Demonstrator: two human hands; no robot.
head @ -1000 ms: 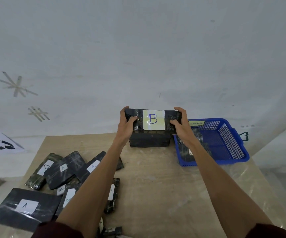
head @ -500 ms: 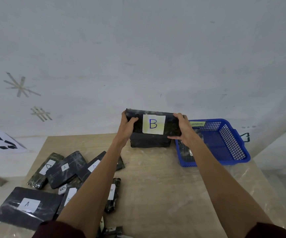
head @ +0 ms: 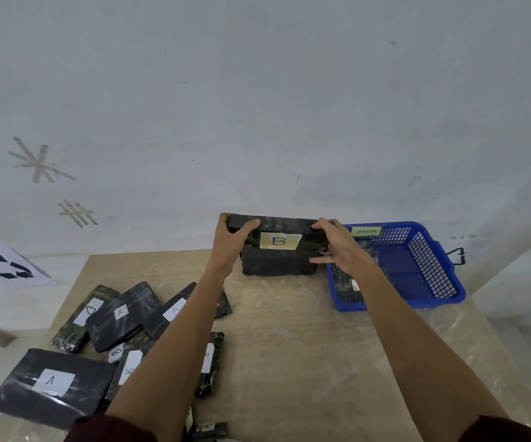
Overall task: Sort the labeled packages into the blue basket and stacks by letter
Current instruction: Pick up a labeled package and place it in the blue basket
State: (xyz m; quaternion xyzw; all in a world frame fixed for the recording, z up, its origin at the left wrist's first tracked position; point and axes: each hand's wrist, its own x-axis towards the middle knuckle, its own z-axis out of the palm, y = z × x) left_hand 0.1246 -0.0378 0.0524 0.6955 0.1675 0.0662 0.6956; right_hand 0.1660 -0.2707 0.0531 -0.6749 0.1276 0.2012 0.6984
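The B package [head: 289,225] lies crosswise atop the stack [head: 278,266], just left of the basket [head: 442,295]. The left hand [head: 230,237] and right hand [head: 337,247] each grip one end, equally near.

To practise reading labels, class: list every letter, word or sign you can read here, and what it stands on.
"B": top package; also a part-hidden label.
"ABNORMAL": green tag on blue basket.
"A": large flat package; two smaller packages.
"D": leftmost package.
Recycling arrows: white sheet.
Remaining pile labels: too blurred.
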